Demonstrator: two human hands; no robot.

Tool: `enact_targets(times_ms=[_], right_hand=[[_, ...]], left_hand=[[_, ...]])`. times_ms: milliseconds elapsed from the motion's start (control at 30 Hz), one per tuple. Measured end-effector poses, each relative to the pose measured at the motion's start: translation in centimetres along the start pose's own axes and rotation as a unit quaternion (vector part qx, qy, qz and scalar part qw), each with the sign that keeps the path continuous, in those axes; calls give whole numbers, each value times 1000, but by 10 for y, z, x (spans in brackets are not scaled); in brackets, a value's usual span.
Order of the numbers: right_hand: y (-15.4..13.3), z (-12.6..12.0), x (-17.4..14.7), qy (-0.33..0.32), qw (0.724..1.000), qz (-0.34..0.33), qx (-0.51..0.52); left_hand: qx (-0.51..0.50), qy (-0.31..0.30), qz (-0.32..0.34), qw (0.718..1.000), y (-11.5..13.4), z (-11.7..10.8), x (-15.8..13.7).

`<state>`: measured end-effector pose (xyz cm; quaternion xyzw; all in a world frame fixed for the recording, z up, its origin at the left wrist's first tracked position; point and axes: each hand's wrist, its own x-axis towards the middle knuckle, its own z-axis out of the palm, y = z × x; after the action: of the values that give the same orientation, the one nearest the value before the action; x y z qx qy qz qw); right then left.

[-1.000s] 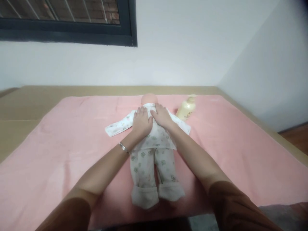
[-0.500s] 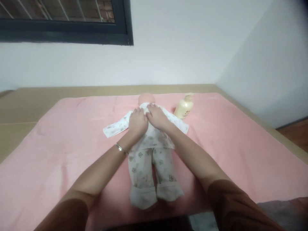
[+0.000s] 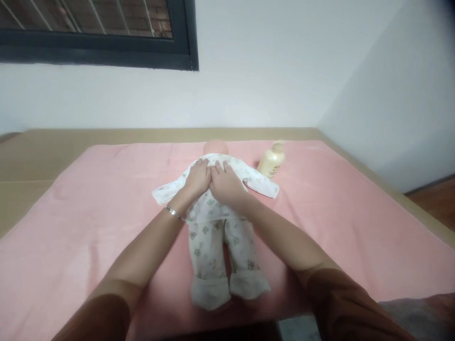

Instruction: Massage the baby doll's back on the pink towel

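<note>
A baby doll (image 3: 215, 147) in a white patterned top (image 3: 209, 206) and matching trousers (image 3: 209, 244) lies stretched out, its head toward the wall and its sleeves spread to both sides. My left hand (image 3: 199, 179) lies flat on the upper part of the top, left of the middle. Beside it, touching it, my right hand (image 3: 227, 184) rests on the top with its fingers stretched out. Neither hand grips anything. A silver bracelet (image 3: 173, 211) circles my left wrist. Under my hands the cloth is hidden.
A pale yellow pump bottle (image 3: 272, 161) stands right of the doll, behind its right-hand sleeve. Pink cloth (image 3: 106, 203) covers the tan padded surface (image 3: 64, 142). Behind rises a white wall (image 3: 256, 85) with a dark window frame (image 3: 142, 57). Grey fabric (image 3: 419, 312) lies at lower right.
My right hand has slid down and slightly left over the doll's top. My left hand has shifted slightly left. The doll and bottle stay in place.
</note>
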<state>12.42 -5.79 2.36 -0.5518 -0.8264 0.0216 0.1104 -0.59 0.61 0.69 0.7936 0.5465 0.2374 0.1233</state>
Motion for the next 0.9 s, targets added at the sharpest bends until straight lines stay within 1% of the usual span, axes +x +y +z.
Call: enact_targets(times_ms=[100, 200, 300, 367, 433, 500, 567, 633, 767, 900], right_hand=[[14, -7, 10, -17, 995, 88, 42], [30, -9, 20, -13, 985, 158, 61], [38, -6, 24, 7, 984, 165, 59], [41, -4, 24, 16, 986, 156, 52], [44, -5, 23, 19, 989, 142, 50], [48, -7, 22, 14, 991, 118, 58], [50, -11, 21, 9, 993, 101, 64], [47, -15, 19, 3, 994, 99, 48], [29, -21, 11, -10, 994, 105, -29], [9, -22, 3, -6, 992, 81, -92]], left_hand=[[78, 7, 8, 997, 18, -6, -9], [137, -11, -9, 990, 39, -14, -20], [174, -40, 3, 984, 55, -16, -31], [185, -42, 18, 982, 60, -12, -35], [178, -34, 18, 983, 60, -5, -37], [151, -30, 3, 988, 56, 0, -35], [113, -32, -9, 993, 49, 2, -29], [77, -35, -13, 996, 39, 0, -20], [48, -32, -25, 998, 22, -3, -3], [41, 2, -39, 998, 14, 4, 1]])
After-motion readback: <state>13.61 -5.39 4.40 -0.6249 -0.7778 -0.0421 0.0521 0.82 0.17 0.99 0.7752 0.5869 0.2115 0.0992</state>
